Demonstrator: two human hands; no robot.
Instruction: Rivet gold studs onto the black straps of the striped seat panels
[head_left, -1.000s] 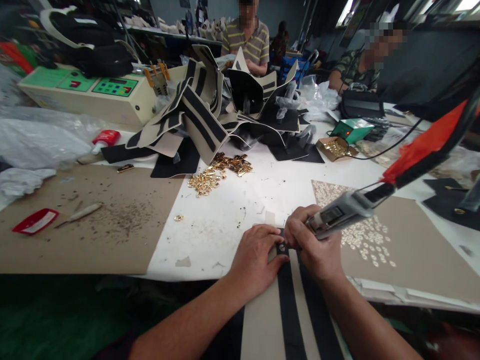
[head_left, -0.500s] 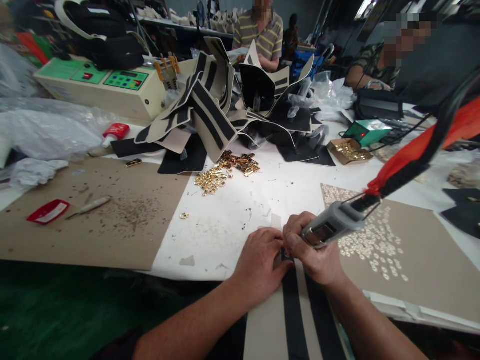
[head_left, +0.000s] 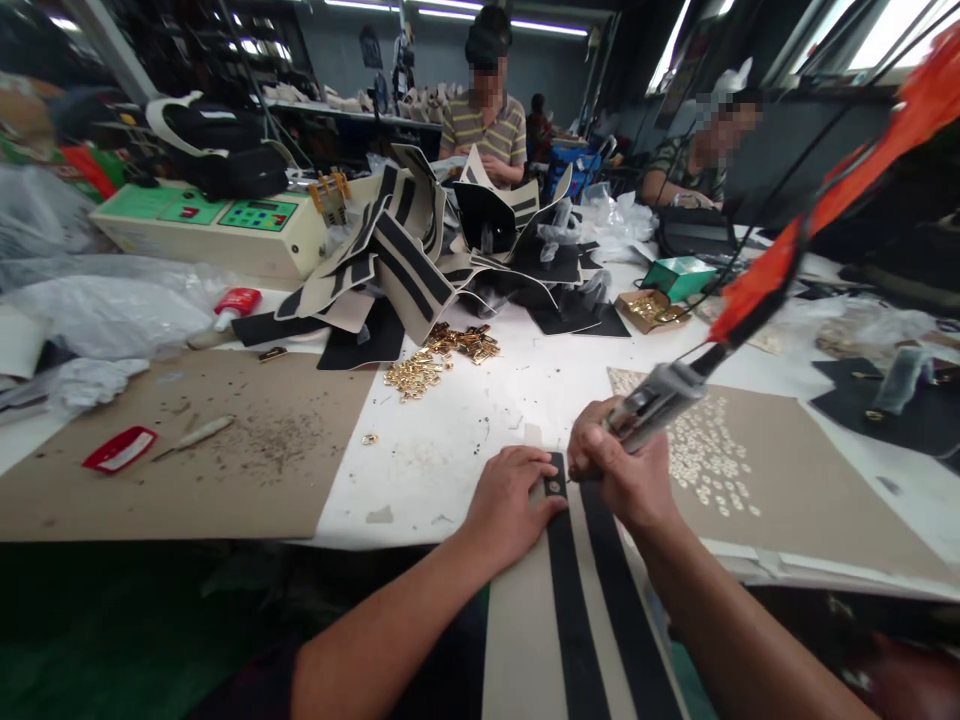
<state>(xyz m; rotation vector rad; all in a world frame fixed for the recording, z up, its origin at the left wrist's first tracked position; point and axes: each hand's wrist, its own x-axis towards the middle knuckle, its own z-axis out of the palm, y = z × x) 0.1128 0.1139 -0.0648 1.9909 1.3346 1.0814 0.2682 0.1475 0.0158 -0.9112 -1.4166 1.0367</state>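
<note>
A beige panel with black stripes [head_left: 523,640] reaches from the lower edge of the view onto the white table. My left hand [head_left: 510,505] presses on its far end, thumb and fingers either side of a small round metal piece [head_left: 554,487] on a black stripe. Just right of that piece, my right hand [head_left: 626,465] is wrapped round a grey hand tool [head_left: 660,400], which hangs from a black cable with orange cloth. The tool's tip is low over the panel and partly hidden by the fingers.
Gold hardware [head_left: 416,375] lies on the white table [head_left: 435,450], with striped panels [head_left: 409,265] piled behind. Small rings [head_left: 705,460] cover a brown board at right. An awl [head_left: 206,432] and red tray [head_left: 120,450] are at left. Two people [head_left: 487,130] [head_left: 694,165] sit beyond.
My right hand and the tool have lifted slightly off the metal piece, which now shows. My left hand stays on the panel. The camera view has tilted up, showing more of the room.
</note>
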